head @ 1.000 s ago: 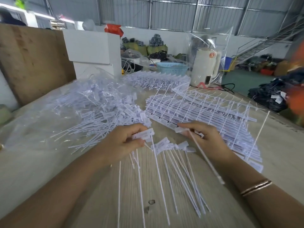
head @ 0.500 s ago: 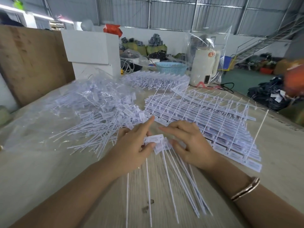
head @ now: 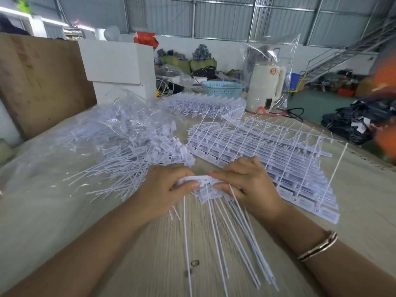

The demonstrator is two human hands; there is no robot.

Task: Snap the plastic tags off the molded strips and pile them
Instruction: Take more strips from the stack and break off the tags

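My left hand and my right hand meet at the table's middle. Together they pinch a bunch of white plastic tags by the flat heads, one hand at each end. The long thin tails fan out toward me over the wooden table. A stack of molded strips with tags attached lies just beyond my right hand. On the left spreads a heap of loose snapped tags, partly on clear plastic film.
A second stack of strips lies farther back. Behind it stand a white box, a blue basket and a white appliance in a clear bag. A wooden board leans at the left. The table's right edge drops to the floor.
My hands have come together. The left brought its tags to the right, and both now pinch the gathered heads, which have risen slightly off the table.
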